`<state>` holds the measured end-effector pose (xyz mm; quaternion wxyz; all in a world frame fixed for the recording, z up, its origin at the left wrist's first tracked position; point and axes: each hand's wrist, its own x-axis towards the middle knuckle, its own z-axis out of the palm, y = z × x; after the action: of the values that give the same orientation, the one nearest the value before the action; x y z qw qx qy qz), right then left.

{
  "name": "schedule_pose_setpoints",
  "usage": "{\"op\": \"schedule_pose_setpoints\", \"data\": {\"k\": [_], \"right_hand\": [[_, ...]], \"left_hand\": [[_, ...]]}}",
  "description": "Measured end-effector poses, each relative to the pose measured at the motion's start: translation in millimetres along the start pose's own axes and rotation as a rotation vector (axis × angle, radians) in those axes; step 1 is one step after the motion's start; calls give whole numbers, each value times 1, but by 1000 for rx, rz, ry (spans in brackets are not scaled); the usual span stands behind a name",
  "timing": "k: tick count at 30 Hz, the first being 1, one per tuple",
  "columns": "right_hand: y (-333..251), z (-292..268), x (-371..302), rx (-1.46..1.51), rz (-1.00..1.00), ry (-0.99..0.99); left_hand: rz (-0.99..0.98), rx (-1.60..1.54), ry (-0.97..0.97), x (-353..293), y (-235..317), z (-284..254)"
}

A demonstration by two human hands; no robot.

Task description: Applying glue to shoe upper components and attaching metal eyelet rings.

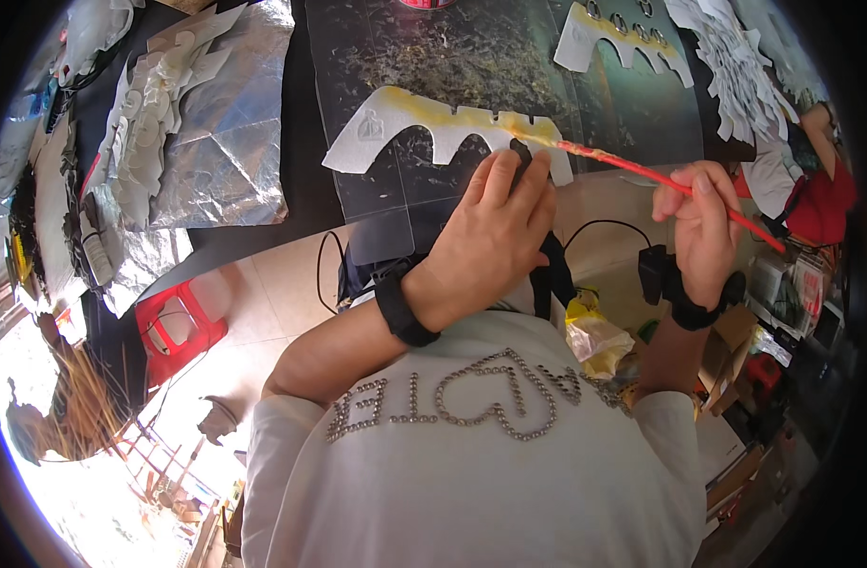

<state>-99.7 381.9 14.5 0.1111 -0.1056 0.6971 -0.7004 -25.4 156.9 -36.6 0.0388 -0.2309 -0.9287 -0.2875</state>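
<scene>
A white cut-out piece (pixel 381 115) with scalloped arches lies on the glue-stained, dark work surface, yellow glue smeared along its upper edge. My left hand (pixel 495 213) rests at its lower right part, fingers stretched out and fingertips against it. Something dark shows between those fingertips; I cannot make out what. Pinched in my right hand (pixel 703 222) is a thin red brush (pixel 656 176), slanting down to the right. Its glue-coated tip touches the piece near the right end. Farther right lies a second white cut-out (pixel 580 47) with yellow glue and several metal rings.
Stacked white pieces (pixel 149 114) lie by a silver foil sheet (pixel 230 156) on the left. Another white pile (pixel 736 76) is at the far right. A red tin (pixel 427 3) stands at the back. Below are a red stool (pixel 179 331) and a yellow bag (pixel 596 346). Someone in red (pixel 823 204) is at right.
</scene>
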Motion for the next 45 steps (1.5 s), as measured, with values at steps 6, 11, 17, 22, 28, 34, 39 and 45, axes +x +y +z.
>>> {"op": "schedule_pose_setpoints", "data": {"k": [6,11,17,22,28,34,39,45], "right_hand": [[10,-24,-3,305,22,77],[17,-51,-10,809,78,110],[16,-25,-6,634,109,70],[15,-14,-3,405,60,103],[8,0,-1,236,31,63],[14,30,6,149,56,-43],[17,45,6,-27,40,-57],[8,37,7,-51,7,-127]], "left_hand": [[12,-3,3,0,-1,-2],[3,-24,-3,5,2,-3],[7,6,25,6,1,-5],[20,-72,25,-4,1,-8],[-114,8,86,-26,-16,-39],[-180,79,34,-37,-22,-36],[-208,94,69,-38,-23,-39],[-263,33,53,-40,-24,-36]]}}
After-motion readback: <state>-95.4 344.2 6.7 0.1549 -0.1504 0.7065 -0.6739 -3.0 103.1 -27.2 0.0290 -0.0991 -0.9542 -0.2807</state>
